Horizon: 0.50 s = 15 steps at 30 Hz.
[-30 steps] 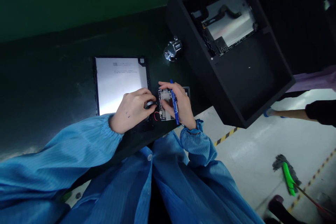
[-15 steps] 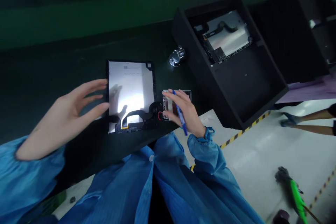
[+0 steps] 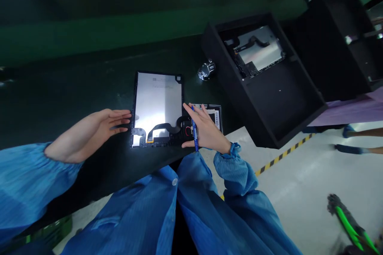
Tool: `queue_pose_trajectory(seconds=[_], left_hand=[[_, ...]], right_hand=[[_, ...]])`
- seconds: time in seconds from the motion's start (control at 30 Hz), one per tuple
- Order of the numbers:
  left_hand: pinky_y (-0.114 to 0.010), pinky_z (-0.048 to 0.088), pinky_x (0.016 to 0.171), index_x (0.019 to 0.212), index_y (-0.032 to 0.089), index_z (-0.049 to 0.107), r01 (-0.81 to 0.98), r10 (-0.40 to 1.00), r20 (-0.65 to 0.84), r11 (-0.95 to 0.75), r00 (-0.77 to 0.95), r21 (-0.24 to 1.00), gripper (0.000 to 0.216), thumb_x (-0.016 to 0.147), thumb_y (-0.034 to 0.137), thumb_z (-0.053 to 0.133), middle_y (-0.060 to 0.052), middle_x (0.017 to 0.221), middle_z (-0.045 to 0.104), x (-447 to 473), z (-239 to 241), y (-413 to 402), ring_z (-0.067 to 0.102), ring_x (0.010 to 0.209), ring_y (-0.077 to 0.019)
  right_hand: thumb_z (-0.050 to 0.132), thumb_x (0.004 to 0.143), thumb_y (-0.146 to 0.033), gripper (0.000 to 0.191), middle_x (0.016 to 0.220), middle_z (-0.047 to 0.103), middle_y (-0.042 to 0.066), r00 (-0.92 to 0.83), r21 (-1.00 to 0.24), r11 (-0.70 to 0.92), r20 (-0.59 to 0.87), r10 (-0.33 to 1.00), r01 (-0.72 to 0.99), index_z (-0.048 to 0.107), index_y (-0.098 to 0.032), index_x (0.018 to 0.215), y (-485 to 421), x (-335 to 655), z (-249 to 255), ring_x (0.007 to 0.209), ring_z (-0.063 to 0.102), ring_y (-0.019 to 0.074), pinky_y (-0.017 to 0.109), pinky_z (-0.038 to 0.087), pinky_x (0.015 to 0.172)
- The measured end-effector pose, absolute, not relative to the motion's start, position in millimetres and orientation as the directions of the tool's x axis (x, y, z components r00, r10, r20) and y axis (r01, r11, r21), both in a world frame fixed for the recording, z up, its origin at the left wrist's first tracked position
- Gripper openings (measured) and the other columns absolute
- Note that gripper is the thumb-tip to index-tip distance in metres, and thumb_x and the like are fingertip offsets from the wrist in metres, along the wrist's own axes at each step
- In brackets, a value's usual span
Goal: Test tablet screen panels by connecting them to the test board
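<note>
A tablet screen assembly [image 3: 158,101] lies silver side up on the dark bench, with a black flex cable [image 3: 166,128] curving across its lower part. The fingertips of my left hand [image 3: 103,131], stretched out with nothing in them, are at its left edge. A blue pen [image 3: 195,133] is tucked in my right hand [image 3: 208,127], whose fingers are extended over the assembly's lower right side. Partly under that hand is a dark flat part with a white barcode label [image 3: 217,118]. A thin red wire [image 3: 187,130] shows beside my fingers.
A small shiny metal counter [image 3: 206,70] stands near a large black box [image 3: 239,99]. Inside the box lies another silver panel [image 3: 260,51]. Another black box [image 3: 326,55] is farther right. Yellow-black tape [image 3: 284,154] marks the floor, where another person's feet show.
My left hand has straightened and turned more edge-on at the screen's left side. My right hand has shifted left toward the screen, and the pen is now more upright in view. The camera view has shifted.
</note>
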<state>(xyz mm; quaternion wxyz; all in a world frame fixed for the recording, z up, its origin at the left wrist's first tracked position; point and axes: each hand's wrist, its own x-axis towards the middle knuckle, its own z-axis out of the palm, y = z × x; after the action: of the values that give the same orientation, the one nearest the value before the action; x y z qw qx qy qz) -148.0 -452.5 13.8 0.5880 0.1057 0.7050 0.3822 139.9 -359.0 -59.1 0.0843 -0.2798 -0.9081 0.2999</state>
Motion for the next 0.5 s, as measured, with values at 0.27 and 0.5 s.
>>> queue_pose_trajectory(seconds=[0.27, 0.5], left_hand=[[-0.034, 0.048, 0.082, 0.096, 0.014, 0.065, -0.333, 0.596, -0.764, 0.688, -0.246, 0.644, 0.025, 0.09, 0.032, 0.049, -0.004, 0.086, 0.066, -146, 19, -430, 0.057, 0.078, -0.0189], [-0.024, 0.046, 0.056, 0.087, 0.016, 0.063, -0.462, 0.931, -0.365, 0.335, 0.025, 0.821, 0.033, 0.098, 0.036, 0.04, -0.003, 0.073, 0.061, -68, 34, -408, 0.055, 0.061, -0.014]], right_hand=[[0.087, 0.061, -0.062, 0.133, 0.16, 0.038, 0.019, -0.816, -0.655, 0.632, 0.039, 0.576, 0.415, 0.012, -0.023, 0.163, -359, 135, -63, 0.153, 0.028, 0.0393, 0.066, 0.006, 0.126], [0.058, 0.087, -0.069, 0.086, 0.157, 0.047, 0.011, -0.557, -0.979, 0.203, 0.176, 0.811, -0.014, 0.028, -0.03, 0.157, -356, 138, -23, 0.12, 0.066, 0.0279, 0.049, 0.055, 0.104]])
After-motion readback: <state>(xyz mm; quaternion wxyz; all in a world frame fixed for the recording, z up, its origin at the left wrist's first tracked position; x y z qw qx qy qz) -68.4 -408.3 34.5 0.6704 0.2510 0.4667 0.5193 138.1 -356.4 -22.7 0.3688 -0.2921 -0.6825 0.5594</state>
